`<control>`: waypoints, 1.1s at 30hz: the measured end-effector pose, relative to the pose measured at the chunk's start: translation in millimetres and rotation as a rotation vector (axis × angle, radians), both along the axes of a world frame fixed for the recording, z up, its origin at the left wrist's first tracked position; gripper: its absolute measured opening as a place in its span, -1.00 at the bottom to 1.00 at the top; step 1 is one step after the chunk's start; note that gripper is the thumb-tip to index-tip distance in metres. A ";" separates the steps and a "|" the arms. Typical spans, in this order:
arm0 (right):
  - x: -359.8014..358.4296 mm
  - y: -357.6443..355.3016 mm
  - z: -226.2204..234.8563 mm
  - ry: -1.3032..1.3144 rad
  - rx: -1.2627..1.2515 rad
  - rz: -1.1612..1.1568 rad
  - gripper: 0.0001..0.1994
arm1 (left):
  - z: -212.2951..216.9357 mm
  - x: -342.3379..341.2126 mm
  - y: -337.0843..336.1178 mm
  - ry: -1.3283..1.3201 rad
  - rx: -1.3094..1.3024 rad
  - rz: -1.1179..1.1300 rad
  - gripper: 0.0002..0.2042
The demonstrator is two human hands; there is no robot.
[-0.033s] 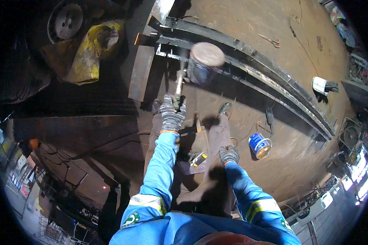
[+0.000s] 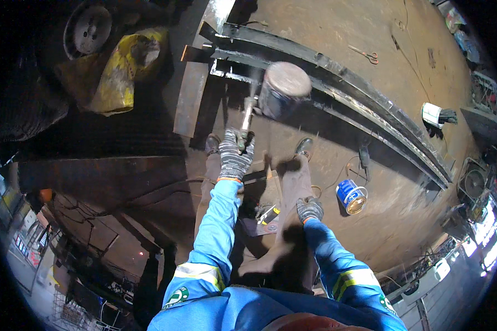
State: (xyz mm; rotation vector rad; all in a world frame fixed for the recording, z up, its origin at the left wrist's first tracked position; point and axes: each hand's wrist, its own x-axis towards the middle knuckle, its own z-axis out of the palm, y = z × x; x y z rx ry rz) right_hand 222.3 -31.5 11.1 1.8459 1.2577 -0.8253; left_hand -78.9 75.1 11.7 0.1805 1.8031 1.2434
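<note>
My left hand [image 2: 236,159], in a grey-and-white knit glove, is closed around the handle of a paint spray gun [image 2: 248,117]. Joined to the gun's right side is a dark round cup with a dusty lid [image 2: 288,80]. Pale mist comes off the nozzle toward the near end of long dark steel bars [image 2: 337,83], some edges of which shine white. On my right thigh lies my right hand [image 2: 310,209], gloved as well, its fingers resting on the trouser cloth and holding nothing I can see.
A blue paint can [image 2: 350,196] stands right of my leg, near a dark power tool [image 2: 364,157] with a cord. Orange-handled scissors [image 2: 364,54] lie beyond the bars. A flat steel plate [image 2: 190,107] and a yellow-stained sheet [image 2: 116,83] are at the left.
The spray gun and its cup have shifted slightly to the right and nearer to me, with my left hand tilting along. My right hand stays on the thigh.
</note>
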 end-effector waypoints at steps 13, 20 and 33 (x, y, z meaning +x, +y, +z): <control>-4.4 -2.2 -0.8 -0.003 0.090 0.034 -0.58 | 11.1 -12.4 4.5 0.143 -0.094 -0.136 -0.71; -12.1 8.2 7.1 0.021 -0.013 -0.004 -0.52 | 6.6 -62.2 13.3 0.748 -0.195 -0.180 -0.75; 2.7 2.9 -3.7 0.002 -0.010 0.054 -0.60 | 26.8 -61.2 23.4 0.567 -0.030 -0.133 -0.76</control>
